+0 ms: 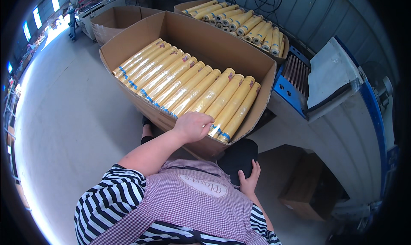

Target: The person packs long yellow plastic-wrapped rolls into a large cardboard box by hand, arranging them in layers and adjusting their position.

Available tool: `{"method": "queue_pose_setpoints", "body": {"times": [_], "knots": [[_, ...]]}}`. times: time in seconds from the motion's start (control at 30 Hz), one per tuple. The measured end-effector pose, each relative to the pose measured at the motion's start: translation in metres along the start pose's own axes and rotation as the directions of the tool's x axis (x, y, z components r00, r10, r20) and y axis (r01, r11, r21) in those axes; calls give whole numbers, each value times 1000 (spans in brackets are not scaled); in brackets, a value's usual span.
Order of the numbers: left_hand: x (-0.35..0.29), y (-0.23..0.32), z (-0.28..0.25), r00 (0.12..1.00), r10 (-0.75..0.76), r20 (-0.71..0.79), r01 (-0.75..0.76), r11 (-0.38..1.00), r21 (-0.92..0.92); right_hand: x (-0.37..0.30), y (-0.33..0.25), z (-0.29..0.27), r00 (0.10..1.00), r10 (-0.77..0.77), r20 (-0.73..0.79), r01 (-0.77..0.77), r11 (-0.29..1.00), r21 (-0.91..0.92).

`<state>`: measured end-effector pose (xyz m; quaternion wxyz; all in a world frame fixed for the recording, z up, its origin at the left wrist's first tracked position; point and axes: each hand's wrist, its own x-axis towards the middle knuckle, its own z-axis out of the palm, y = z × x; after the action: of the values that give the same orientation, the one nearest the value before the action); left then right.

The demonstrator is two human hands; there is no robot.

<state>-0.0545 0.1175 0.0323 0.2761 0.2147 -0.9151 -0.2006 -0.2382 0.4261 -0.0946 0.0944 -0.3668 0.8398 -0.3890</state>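
Observation:
Shiny film-wrapped yellow tubes (171, 80) with blue bands near their near ends lie side by side in a large cardboard box (132, 29) in front of me. My left hand (195, 126) reaches over the box's near wall. Its fingers are curled round the near end of a yellow tube (209, 95), right of the row's middle. The fingertips partly hide that end. My right hand (249, 176) lies by my dark-clad right thigh, fingers apart, holding nothing.
Behind stands another box of yellow tubes (239, 22), with an open carton (102, 24) to its left. A blue-and-grey machine (291, 89) is close on the right. A brown carton (306, 189) sits on the floor at lower right.

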Motion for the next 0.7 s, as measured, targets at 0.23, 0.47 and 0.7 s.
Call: {"method": "queue_pose_setpoints", "body": {"times": [0.23, 0.47, 0.7], "knots": [[0, -2, 3, 999, 16, -35, -16, 1000, -11, 1, 1, 0, 1000, -6, 7, 6, 1000, -15], [0, -3, 2, 1000, 14, -3, -14, 1000, 4, 1, 2, 0, 1000, 1, 12, -1, 1000, -16], [0, -2, 3, 999, 26, -29, -26, 1000, -15, 1, 3, 0, 1000, 7, 12, -7, 1000, -21]]}}
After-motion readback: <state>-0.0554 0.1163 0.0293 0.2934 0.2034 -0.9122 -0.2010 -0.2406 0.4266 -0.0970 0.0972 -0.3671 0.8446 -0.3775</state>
